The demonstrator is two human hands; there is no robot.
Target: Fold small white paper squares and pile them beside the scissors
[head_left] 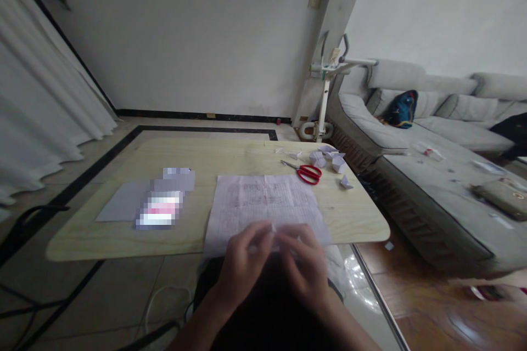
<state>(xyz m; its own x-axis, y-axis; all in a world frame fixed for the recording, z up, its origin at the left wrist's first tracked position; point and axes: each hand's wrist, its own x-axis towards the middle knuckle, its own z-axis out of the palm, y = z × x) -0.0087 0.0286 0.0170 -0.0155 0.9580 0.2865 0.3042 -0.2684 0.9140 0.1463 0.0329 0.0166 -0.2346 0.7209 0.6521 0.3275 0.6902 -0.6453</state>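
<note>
My left hand (247, 258) and my right hand (305, 260) meet fingertip to fingertip over the near edge of a printed paper sheet (263, 203). Both are closed in a pinch, somewhat blurred. A small white piece of paper (274, 227) shows between the fingertips; its shape is mostly hidden. The sheet lies creased on the table, with its lower part hanging over the front edge. Beyond its far right corner lie scissors (302, 170) with red handles, blades pointing left. Several folded paper shapes (325, 158) are grouped behind them, and one smaller folded paper (346, 181) lies nearer.
The pale wooden table (90, 230) has rounded corners. On its left are a blank paper sheet (117, 203) and a pixelated bright object (160, 208). Small paper scraps (294, 154) lie near the back edge. A grey sofa (444, 214) stands to the right, white curtains (41, 82) to the left.
</note>
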